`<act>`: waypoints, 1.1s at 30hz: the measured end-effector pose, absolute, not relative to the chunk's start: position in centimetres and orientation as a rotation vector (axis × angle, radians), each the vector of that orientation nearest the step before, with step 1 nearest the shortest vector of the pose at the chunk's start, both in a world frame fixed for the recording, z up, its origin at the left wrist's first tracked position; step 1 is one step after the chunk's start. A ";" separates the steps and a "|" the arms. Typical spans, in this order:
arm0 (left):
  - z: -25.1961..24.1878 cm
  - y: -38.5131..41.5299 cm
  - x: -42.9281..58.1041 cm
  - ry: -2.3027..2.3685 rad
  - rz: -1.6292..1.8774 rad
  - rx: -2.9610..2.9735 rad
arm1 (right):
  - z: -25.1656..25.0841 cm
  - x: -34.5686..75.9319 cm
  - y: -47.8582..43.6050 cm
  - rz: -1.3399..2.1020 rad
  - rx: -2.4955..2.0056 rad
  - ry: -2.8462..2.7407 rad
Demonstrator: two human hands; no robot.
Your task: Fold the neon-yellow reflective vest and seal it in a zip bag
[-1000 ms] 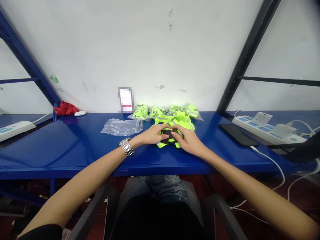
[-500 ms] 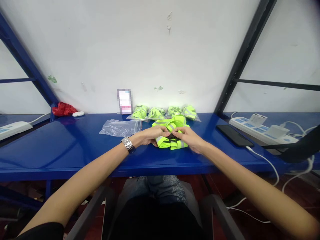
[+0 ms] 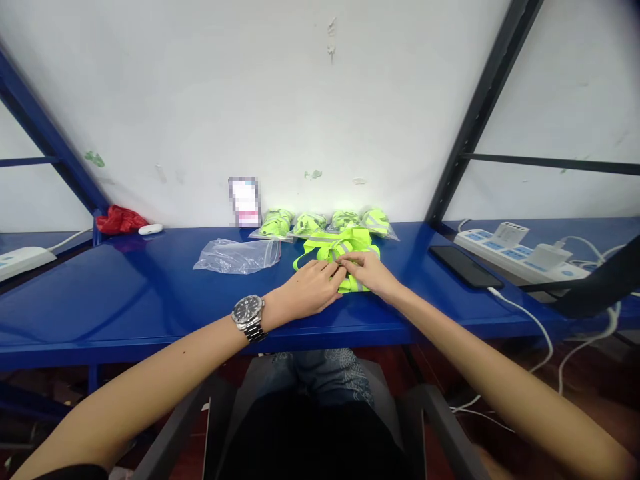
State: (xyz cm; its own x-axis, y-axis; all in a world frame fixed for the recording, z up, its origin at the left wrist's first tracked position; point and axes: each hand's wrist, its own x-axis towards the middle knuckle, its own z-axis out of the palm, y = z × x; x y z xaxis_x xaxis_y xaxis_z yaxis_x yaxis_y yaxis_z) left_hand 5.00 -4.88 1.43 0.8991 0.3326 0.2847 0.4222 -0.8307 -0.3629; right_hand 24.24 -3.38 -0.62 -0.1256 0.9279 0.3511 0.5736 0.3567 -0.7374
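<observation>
A fluorescent yellow reflective strap vest (image 3: 357,239) with grey bands lies bunched on the blue table in front of me. My left hand (image 3: 311,288) rests palm down over its near side, fingers closed on it. From the right, my right hand (image 3: 373,272) pinches the same vest, its fingertips meeting those of the left. The part between my fingers is covered, so I cannot make it out. Left of the vest lies a flat clear plastic bag (image 3: 237,257). Just behind it sit several yellow vests packed in clear bags (image 3: 277,225).
A phone with a blurred screen (image 3: 245,202) leans on the wall. To the right, a black phone (image 3: 465,267) with a white cable lies near a power strip (image 3: 520,257). At far left are a red plastic bag (image 3: 121,220) and a small white case (image 3: 151,229).
My left hand has turned palm down over the vest, hiding the black piece that showed between my fingers. A yellow strap loop now sticks out on the left. My right hand stays almost in place.
</observation>
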 end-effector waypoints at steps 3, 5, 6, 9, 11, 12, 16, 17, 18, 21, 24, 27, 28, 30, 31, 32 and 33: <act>1.1 -3.8 5.3 -0.547 -0.272 -2.653 | -0.9 23.6 -4.3 0.260 -1.408 -1.872; 1.1 -3.3 5.2 -0.544 -0.273 -2.691 | -0.9 23.1 -5.2 0.089 -1.501 -1.917; 1.1 -3.1 5.2 -0.544 -0.277 -2.717 | -1.0 22.9 -5.8 0.019 -1.517 -1.954; 1.4 -2.7 5.0 -0.547 -0.249 -2.796 | -1.0 22.8 -7.2 -0.199 -1.468 -2.059; 1.9 -2.5 5.0 -0.551 -0.194 -2.826 | -1.0 23.4 -7.9 -0.293 -1.409 -2.138; 2.2 -2.4 5.1 -0.558 -0.166 -2.840 | -1.0 23.8 -8.2 -0.292 -1.373 -2.191; 3.8 -1.8 5.4 -0.615 -0.121 -2.978 | -0.6 25.5 -8.6 -0.165 -1.224 -2.363; 4.2 -1.7 5.5 -0.622 -0.129 -3.040 | -0.5 25.8 -8.5 -0.161 -1.221 -2.368; 4.6 -1.5 5.5 -0.622 -0.141 -3.113 | -0.3 26.1 -8.4 -0.160 -1.229 -2.370; 5.1 -0.8 5.4 -0.622 -0.158 -3.356 | 0.4 26.3 -7.5 -0.073 -1.248 -2.384; 4.7 -0.3 5.1 -0.755 -0.170 -3.507 | 0.9 26.3 -6.3 0.174 -1.260 -2.404; 3.6 -0.4 4.8 -0.861 -0.363 -3.453 | 0.9 26.4 -5.4 0.321 -1.239 -2.371; 3.1 -0.5 4.8 -0.841 -0.457 -3.393 | 0.8 26.5 -5.2 0.321 -1.237 -2.345; 2.2 -1.0 4.8 -0.777 -0.606 -3.197 | 0.5 26.5 -5.0 0.294 -1.277 -2.298; 1.8 -1.3 4.8 -0.753 -0.641 -3.069 | 0.4 26.5 -4.9 0.279 -1.307 -2.282; 1.4 -1.6 4.8 -0.733 -0.650 -2.942 | 0.4 26.4 -4.8 0.272 -1.330 -2.273; 1.1 -1.9 4.8 -0.716 -0.642 -2.828 | 0.4 26.3 -4.6 0.276 -1.339 -2.268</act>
